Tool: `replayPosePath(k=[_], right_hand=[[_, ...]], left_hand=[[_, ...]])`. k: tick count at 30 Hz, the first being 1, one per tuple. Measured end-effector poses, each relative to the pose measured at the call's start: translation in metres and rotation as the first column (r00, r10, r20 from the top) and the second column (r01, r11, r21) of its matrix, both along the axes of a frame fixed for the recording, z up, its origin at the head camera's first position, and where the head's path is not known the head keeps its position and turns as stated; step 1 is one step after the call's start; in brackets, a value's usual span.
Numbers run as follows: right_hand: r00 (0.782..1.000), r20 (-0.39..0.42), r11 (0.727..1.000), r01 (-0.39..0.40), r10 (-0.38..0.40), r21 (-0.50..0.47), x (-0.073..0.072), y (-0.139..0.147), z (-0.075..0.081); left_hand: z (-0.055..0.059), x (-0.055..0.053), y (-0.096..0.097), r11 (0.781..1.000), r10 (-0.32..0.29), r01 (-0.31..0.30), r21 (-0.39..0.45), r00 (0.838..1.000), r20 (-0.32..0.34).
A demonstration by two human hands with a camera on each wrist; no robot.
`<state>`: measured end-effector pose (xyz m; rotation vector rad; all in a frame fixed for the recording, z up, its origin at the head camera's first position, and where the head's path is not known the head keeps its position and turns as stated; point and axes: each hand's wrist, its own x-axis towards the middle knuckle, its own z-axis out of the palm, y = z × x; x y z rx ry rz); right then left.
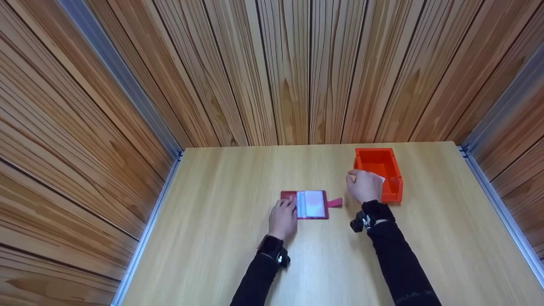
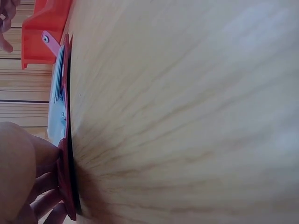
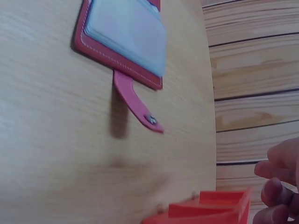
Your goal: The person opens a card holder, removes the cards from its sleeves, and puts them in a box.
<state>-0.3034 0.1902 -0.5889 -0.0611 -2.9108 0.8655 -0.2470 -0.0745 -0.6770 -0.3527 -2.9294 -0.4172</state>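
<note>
A red card holder (image 1: 326, 208) lies spread flat on the table, its clear sleeves (image 1: 312, 204) facing up and its pink snap strap (image 3: 135, 100) pointing right. My left hand (image 1: 283, 217) rests on the holder's left cover, with fingers at the cover's edge in the left wrist view. Over the near left part of an orange bin (image 1: 393, 187) hangs my right hand (image 1: 366, 185), fingers bent. A pale card corner (image 1: 381, 178) shows beside that hand; I cannot tell whether the fingers hold it. The right wrist view catches only the fingertips (image 3: 268, 170) at its edge.
The bin stands at the right on the light wooden table (image 1: 225, 191), close to the back wall. Wood-patterned walls (image 1: 293, 85) with metal corner strips (image 1: 144, 106) enclose the table at the back and both sides.
</note>
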Motion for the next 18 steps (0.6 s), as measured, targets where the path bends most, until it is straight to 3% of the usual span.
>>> replayPosePath(k=[8, 12, 18], right_hand=[[0.988, 0.112, 0.994, -0.106, 0.110, -0.035, 0.002, -0.023, -0.019], [0.970, 0.143, 0.980, -0.194, 0.198, -0.044, 0.004, -0.031, -0.030], [0.940, 0.241, 0.970, -0.236, 0.242, -0.053, 0.008, -0.042, -0.043]], left_hand=[[-0.003, 0.000, -0.001, 1.000, -0.008, 0.008, 0.014, 1.000, -0.019], [-0.005, 0.000, -0.001, 1.000, -0.013, 0.014, 0.024, 0.999, -0.043], [-0.004, 0.000, -0.002, 0.999, -0.012, 0.014, 0.040, 0.999, -0.039]])
